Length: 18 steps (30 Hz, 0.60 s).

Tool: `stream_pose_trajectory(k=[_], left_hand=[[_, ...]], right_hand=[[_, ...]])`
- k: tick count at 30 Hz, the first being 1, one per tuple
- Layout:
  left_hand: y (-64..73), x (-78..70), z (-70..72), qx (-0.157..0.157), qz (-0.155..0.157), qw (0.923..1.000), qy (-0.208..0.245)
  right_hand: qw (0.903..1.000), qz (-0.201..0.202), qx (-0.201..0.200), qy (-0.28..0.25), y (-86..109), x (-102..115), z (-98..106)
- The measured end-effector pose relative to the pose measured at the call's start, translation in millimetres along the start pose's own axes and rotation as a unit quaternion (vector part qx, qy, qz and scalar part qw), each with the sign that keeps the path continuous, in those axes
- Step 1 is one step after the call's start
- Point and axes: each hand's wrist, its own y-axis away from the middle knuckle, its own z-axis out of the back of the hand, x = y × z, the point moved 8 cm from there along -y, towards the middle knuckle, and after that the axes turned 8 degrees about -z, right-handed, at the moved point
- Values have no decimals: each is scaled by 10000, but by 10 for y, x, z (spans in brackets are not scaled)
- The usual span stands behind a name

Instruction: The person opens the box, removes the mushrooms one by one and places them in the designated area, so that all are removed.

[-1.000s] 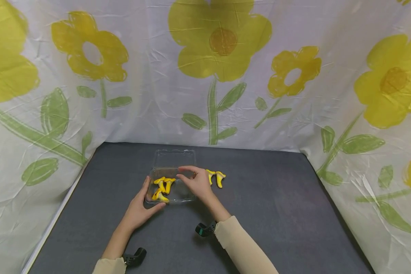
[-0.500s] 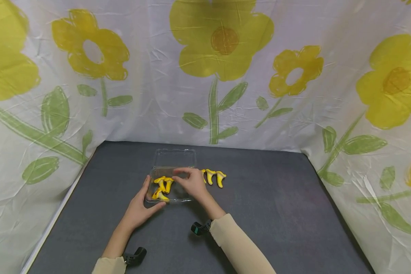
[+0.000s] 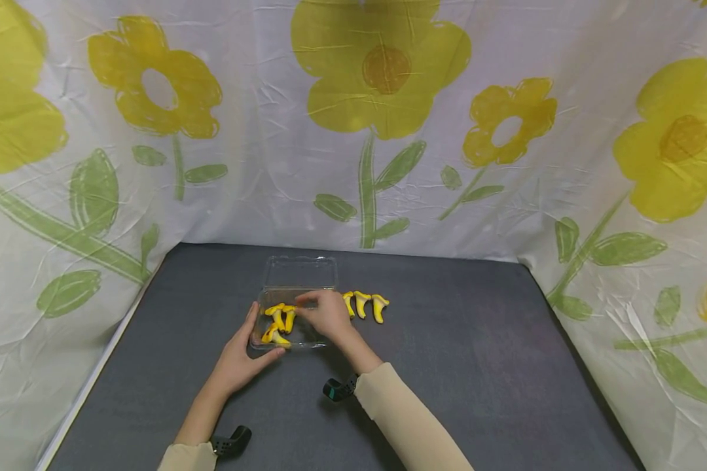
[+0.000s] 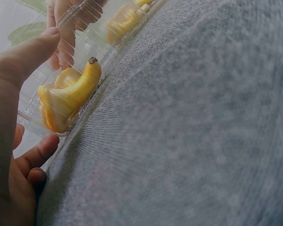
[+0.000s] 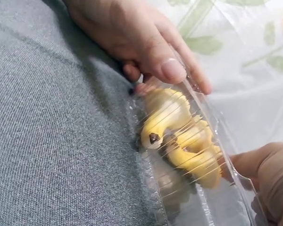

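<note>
In the head view a clear plastic clamshell box [image 3: 315, 337] lies with its lid [image 3: 300, 269] folded back. Several yellow chanterelle-like mushrooms are in play; a pair stands side by side at the box's back left, and one mushroom [image 3: 275, 337] lies in its front left corner. My left hand [image 3: 238, 356] holds that corner, thumb along the near wall and fingers along the left wall. Inside the box, the fingertips of my right hand [image 3: 325, 317] touch the right mushroom [image 3: 290, 319] of the pair. Its fingers look extended, partly hidden by the box wall in the right wrist view.
More yellow mushrooms [image 3: 362, 304] lie in a row right of the box, the nearest partly behind my right hand. Dark grey cloth [image 3: 477, 366] covers the table. A white curtain [image 3: 259, 163] with printed flowers hangs along the back and sides.
My right hand has moved left and down to the mushroom pair, and the right mushroom has shifted slightly left. Mushrooms behind that hand have come into view. My left hand stays put.
</note>
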Motion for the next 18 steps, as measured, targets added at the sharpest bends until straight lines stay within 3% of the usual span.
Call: stream_pose_trajectory(k=[8,18], left_hand=[[6,0,-4,-10,-56,9999,-95],[-3,2,-10,27,-22,10000,22]], right_hand=[[9947,-26,-27,1030,-24,54,-60],[9924,-17,-240,1210,-15,81,-46]])
